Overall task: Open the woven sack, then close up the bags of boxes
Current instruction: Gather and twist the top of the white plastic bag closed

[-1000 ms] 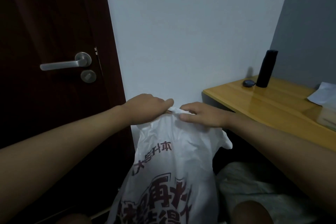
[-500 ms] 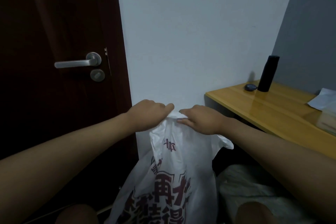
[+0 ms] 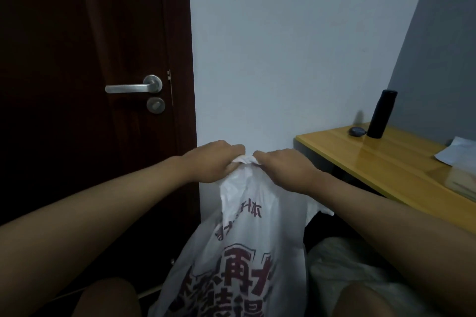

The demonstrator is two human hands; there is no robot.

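Observation:
A white plastic bag (image 3: 247,247) with dark red printed characters stands between my knees, its top gathered into a bunch. My left hand (image 3: 213,162) grips the bunched top from the left, fingers curled round it. My right hand (image 3: 283,165) grips the same bunch from the right, knuckles almost touching the left hand. What is inside the bag is hidden. A pale crumpled sack (image 3: 342,270) lies low at the right, partly behind my right forearm.
A dark wooden door (image 3: 90,136) with a metal lever handle (image 3: 134,87) fills the left. A yellow desk (image 3: 391,162) at the right carries a black bottle (image 3: 381,113), a small dark object (image 3: 356,131) and white paper (image 3: 458,154). A white wall is straight ahead.
Both hands have closed in on the bag's top and bunched it tighter between them. The view has shifted, so the door and desk sit further right and lower.

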